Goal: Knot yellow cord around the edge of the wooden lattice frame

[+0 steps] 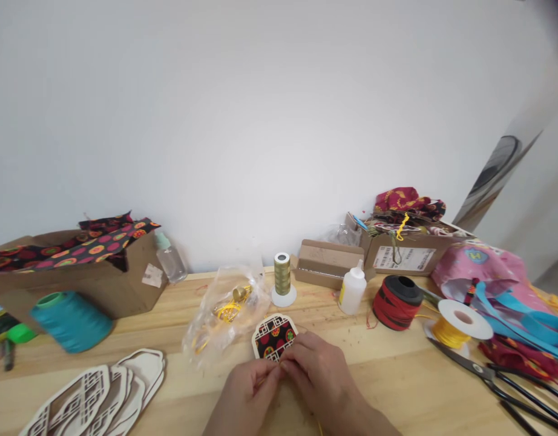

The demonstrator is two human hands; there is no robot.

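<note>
A wooden lattice ornament (274, 339), backed with black cloth in a red and yellow floral pattern, lies at the middle of the table's near side. My left hand (252, 387) and my right hand (318, 378) meet at its lower edge. The fingertips of both are pinched closely together there, and whatever sits between them is hidden. A thin yellow cord shows below my right hand. Just beyond the ornament are a gold thread spool (282, 280) and a clear plastic bag (229, 309) with yellow cord and a brass-coloured piece.
Cut wooden lattice pieces (101, 393) are stacked at left, near a blue thread cone (72, 322) and cloth-filled box (143, 290). Rightward stand a glue bottle (352, 292), red cord spool (397, 306), yellow cord spool (463, 324) and black scissors (488, 372).
</note>
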